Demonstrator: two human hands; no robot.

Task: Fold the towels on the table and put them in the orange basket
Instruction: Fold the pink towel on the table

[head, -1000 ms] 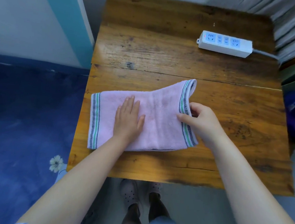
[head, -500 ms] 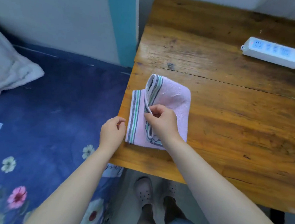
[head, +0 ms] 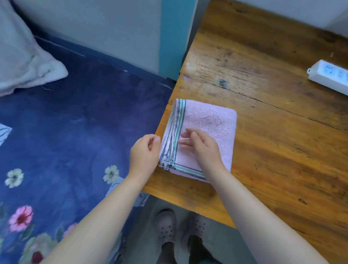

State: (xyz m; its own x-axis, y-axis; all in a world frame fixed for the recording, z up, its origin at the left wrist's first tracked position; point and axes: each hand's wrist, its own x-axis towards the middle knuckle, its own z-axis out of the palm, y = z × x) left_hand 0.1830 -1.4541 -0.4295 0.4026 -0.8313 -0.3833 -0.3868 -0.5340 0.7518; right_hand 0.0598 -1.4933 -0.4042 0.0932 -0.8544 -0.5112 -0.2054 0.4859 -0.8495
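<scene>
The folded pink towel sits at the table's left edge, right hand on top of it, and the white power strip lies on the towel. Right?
Not quite. The head view shows the white power strip lying on the bare table far to the right, apart from the pink towel. The rest holds: the folded towel sits at the left edge, right hand on top.

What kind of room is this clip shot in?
Most likely a bedroom at home: a bed with a blue flowered sheet and a grey pillow stands right beside a worn wooden table, which holds a folded pink towel and a power strip.
</scene>
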